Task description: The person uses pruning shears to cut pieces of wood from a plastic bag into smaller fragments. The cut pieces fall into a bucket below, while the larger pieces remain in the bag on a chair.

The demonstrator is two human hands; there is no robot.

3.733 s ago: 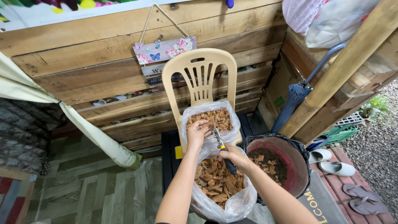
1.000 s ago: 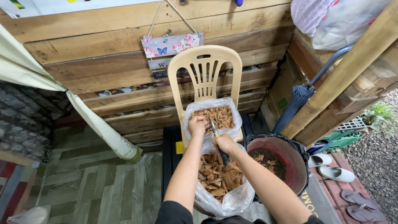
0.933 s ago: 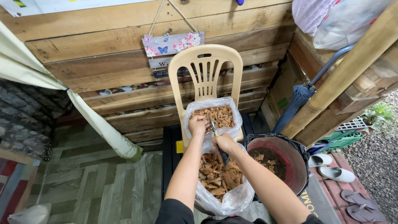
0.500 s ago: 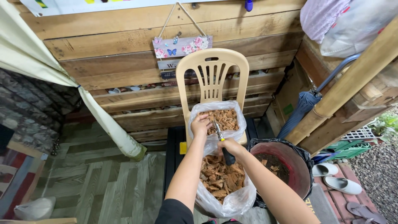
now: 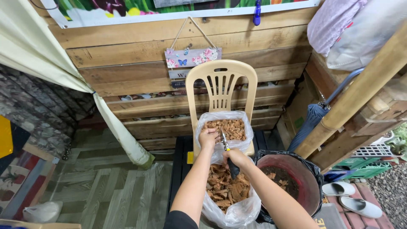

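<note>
Seen from above, a person's two bare arms reach forward over a cream plastic chair (image 5: 221,85) that stands against a wall of wooden planks (image 5: 127,51). On the chair seat sits a clear plastic bag (image 5: 224,127), open at the top and filled with brown bark-like chips. The left hand (image 5: 208,138) is curled closed at the near rim of this bag, apparently pinching a chip or the bag's edge; which one cannot be made out. The right hand (image 5: 235,158) is closed around the dark handle of a small pair of cutters (image 5: 226,148), whose tip points up toward the left hand. Below the hands, nearer the person, a second clear bag (image 5: 229,199) holds a larger heap of the same brown chips. Just to its right stands a dark red bucket (image 5: 296,186) lined with black plastic, with a few scraps inside. The chips look light, dry and brittle, best taken one at a time by their ends; the thin bags are soft and slippery and would sag if pulled by the rim. Room is tight: the bucket crowds the right side and a slanted bamboo pole (image 5: 360,93) rises beyond it, while the green patterned floor (image 5: 106,191) to the left lies open. White slippers (image 5: 352,203) rest at the far right.
</note>
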